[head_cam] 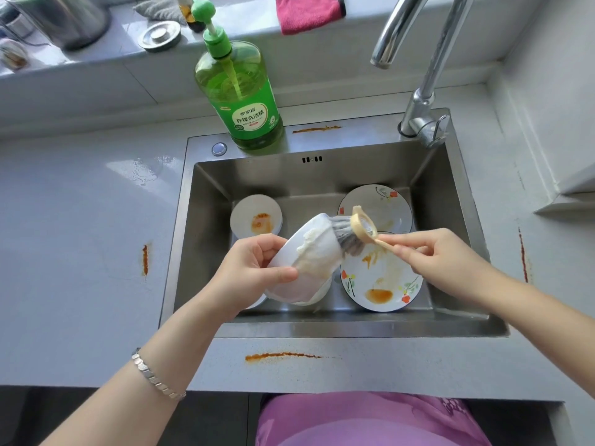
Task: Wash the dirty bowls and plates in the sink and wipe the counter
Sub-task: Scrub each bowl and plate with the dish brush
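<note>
My left hand (254,268) grips a white bowl (309,249) by its rim, tilted over the steel sink (322,326), with foam on its side. My right hand (431,252) pinches the wooden handle of a dish brush (354,233), whose grey bristles press against the bowl. Under the held bowl sits another white bowl (306,294). A flowered plate (383,284) smeared with orange sauce lies at the sink's right, a second flowered plate (380,204) behind it. A small white dish (256,217) with an orange stain sits at the back left.
A green dish soap bottle (244,98) stands on the sink's back rim, the faucet (418,75) at the back right. Orange stains mark the counter in front (283,355), left (145,259), right (523,255) and behind the sink (317,129). A pink cloth (306,11) lies on the sill.
</note>
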Demonstrator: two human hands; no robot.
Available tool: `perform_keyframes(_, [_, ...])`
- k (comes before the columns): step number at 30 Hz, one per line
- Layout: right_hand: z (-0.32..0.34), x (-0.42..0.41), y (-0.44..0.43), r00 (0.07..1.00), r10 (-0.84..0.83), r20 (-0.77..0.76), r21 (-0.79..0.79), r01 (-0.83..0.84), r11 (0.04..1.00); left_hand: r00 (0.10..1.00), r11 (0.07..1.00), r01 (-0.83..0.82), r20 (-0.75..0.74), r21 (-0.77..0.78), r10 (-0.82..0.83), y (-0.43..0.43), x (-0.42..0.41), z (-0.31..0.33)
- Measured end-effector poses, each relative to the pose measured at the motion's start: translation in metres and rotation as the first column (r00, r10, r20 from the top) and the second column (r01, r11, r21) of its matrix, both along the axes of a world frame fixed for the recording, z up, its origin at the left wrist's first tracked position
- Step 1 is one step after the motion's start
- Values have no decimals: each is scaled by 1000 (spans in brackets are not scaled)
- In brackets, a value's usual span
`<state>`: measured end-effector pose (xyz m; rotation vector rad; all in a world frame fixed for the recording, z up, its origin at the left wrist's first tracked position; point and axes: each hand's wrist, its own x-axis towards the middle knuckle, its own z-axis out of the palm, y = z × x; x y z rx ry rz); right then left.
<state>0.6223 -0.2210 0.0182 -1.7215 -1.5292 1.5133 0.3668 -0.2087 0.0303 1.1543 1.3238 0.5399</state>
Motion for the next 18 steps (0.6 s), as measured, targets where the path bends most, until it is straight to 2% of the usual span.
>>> perform_keyframes(2, [-3,-4,1,1000,-8,2,33,8,999,999,999,-35,5,-16,35,0,4,-2])
perform_keyframes(5, [8,-25,-10,999,37,-9,123,-35,992,980,980,-198,11,-34,198,2,11,-5])
perform_keyframes(8, [1,-39,-28,996,42,79,245,-61,968,903,902,-421,48,-95,427,10,20,-4])
perform_keyframes(10, [-1,-47,-39,984,82,161,294,-127,947,850,852,-505,95,-135,519,14,24,-2])
perform_keyframes(12, [-4,-49,-32,983,63,174,329,-118,937,842,848,-518,107,-112,528,13,27,-3])
perform_keyframes(15, [-5,-43,5,983,-47,175,297,-8,955,873,876,-480,65,-54,483,9,33,-5])
perform_keyframes(18, [-1,-46,4,978,-15,206,302,-49,952,872,874,-483,53,-56,486,10,34,-4])
